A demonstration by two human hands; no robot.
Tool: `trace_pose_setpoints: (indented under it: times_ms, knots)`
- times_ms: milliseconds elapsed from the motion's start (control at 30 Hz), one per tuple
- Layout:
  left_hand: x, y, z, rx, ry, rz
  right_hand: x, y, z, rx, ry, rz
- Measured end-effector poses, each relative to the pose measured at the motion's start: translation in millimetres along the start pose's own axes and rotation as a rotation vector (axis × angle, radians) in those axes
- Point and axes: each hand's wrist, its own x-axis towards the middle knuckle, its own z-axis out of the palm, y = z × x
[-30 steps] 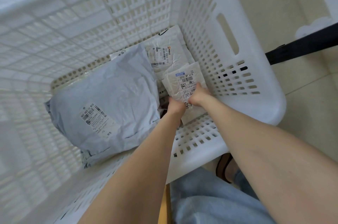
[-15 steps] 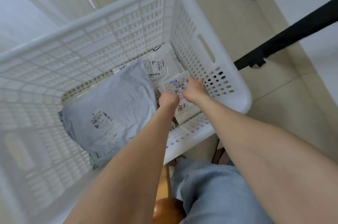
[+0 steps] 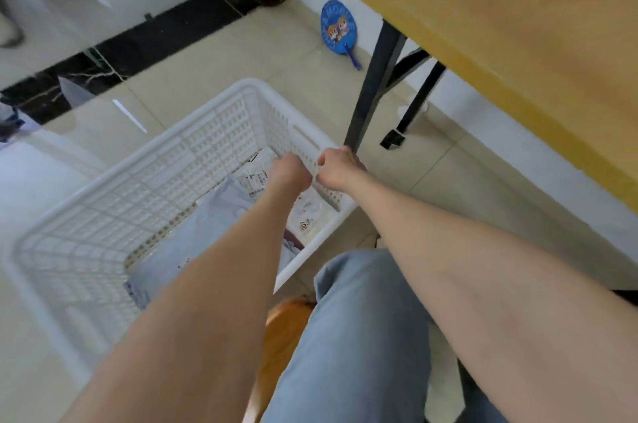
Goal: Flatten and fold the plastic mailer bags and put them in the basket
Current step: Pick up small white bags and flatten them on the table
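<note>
A white plastic basket (image 3: 193,132) stands on the floor in front of me. Inside lie a large pale blue-grey mailer (image 3: 224,215), a small folded white mailer marked 007 (image 3: 307,220) near the right wall, and another white mailer (image 3: 257,172) behind it. My left hand (image 3: 290,173) hovers above the basket's right part, and my right hand (image 3: 340,170) is over the right rim. Both have loosely curled fingers and hold nothing. My forearms hide part of the blue-grey mailer.
A yellow-topped table (image 3: 500,25) on black legs (image 3: 374,87) stands to the right of the basket. A blue hand fan (image 3: 338,25) lies on the tiled floor beyond. My denim-clad leg (image 3: 362,336) and a wooden seat (image 3: 283,329) are below.
Both hands have let go of the small white mailer and risen out of the basket toward its right rim. The mailer stays in the basket. My view has lifted and pulled back.
</note>
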Motion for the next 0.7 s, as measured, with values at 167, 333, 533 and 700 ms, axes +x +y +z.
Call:
trace_pose_setpoints:
  times_ms: [167,333,533,700]
  knots:
    - [-61.3,23.8,-24.0,0.184,-0.016,0.139,-57.8,-1.0,-38.1,-0.039,-0.139,-0.08]
    - [-118.4,56.8,-63.2,0.317,-0.039,0.214,-124.3,-1.9,-86.5,0.077,-0.184,-0.112]
    - [-181.4,104.6,-120.0,0.26,0.099,0.289,-194.1,3.4,-155.8,0.35,-0.108,-0.179]
    - [-227.7,148.1,-155.7,0.276,0.314,0.387,-248.4,14.4,-206.0,0.519,-0.013,-0.252]
